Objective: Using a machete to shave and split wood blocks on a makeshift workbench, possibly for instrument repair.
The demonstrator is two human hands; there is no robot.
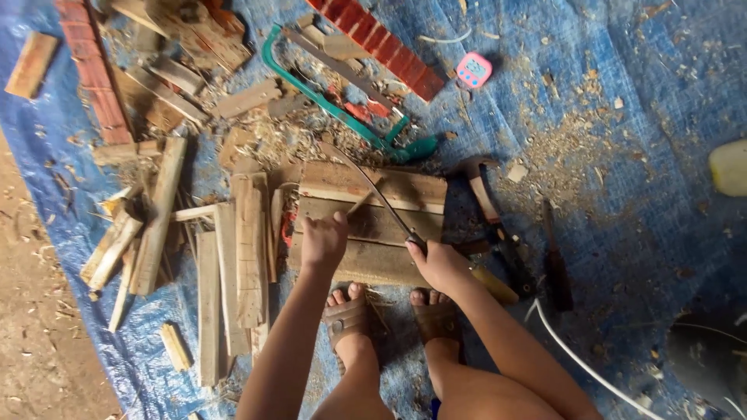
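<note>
Blue tarp (607, 101) covers the ground under you, strewn with sawdust and offcuts, with bare dirt past its left edge. Take the pallet piece (366, 225) in front of your feet as the landmark: a short stack of planks, grain running left to right.

From the head view, your left hand (323, 241) is clenched on a small stick (359, 204), held down against the pallet piece's upper planks near its left end. Your right hand (440, 264) is closed around the handle of a long blade (373, 190) at the pallet piece's right front corner. The blade's long axis runs up and to the left from that hand, crossing over the planks, and it passes just right of the stick; whether it touches the stick cannot be told. The left hand is the nearer one to the stick, and the blade lies between the two hands.

Behind the pallet piece lies a green saw (334, 101), with a red slat panel (381, 47) past it. Left of the pallet piece sits a heap of split slats (226, 264). To its right lie a hammer (482, 190) and dark tools. Your sandalled feet (389, 315) rest at its near edge.
</note>
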